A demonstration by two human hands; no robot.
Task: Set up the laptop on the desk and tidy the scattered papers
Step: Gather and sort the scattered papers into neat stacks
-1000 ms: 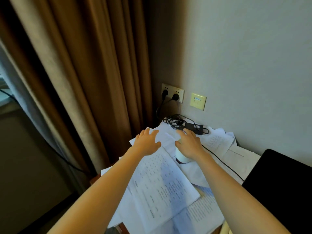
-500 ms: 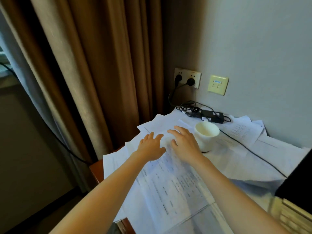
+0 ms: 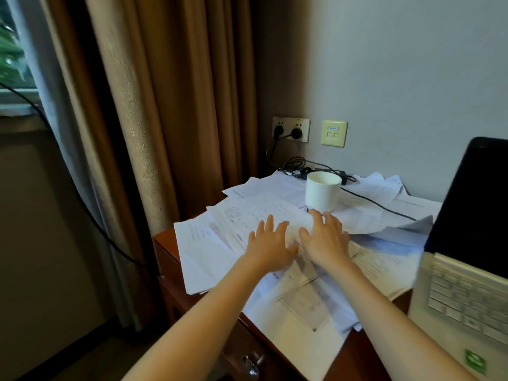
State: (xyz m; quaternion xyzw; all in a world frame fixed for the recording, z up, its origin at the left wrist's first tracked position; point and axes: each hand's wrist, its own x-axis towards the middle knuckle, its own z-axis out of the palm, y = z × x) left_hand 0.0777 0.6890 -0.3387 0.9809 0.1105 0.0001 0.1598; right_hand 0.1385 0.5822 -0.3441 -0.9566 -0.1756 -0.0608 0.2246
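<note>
Scattered printed papers (image 3: 220, 237) cover the left end of the wooden desk (image 3: 165, 251) in overlapping, skewed layers. My left hand (image 3: 270, 242) and my right hand (image 3: 324, 237) lie side by side, palms down with fingers spread, on the top sheets in the middle of the pile. An open laptop (image 3: 461, 284) stands at the right edge, with a dark screen and a pale keyboard; part of it is cut off by the frame.
A white cup (image 3: 323, 195) stands on the papers just beyond my right fingertips. Behind it lie a black power adapter and coiled cable (image 3: 298, 167), plugged into a wall socket (image 3: 291, 129). Brown curtains (image 3: 165, 105) hang at the left. A drawer handle (image 3: 251, 364) shows below the desk edge.
My right hand left the cup and came down onto the papers beside my left hand. Both hands slid back toward me over the sheets, and the view swung to bring the laptop in.
</note>
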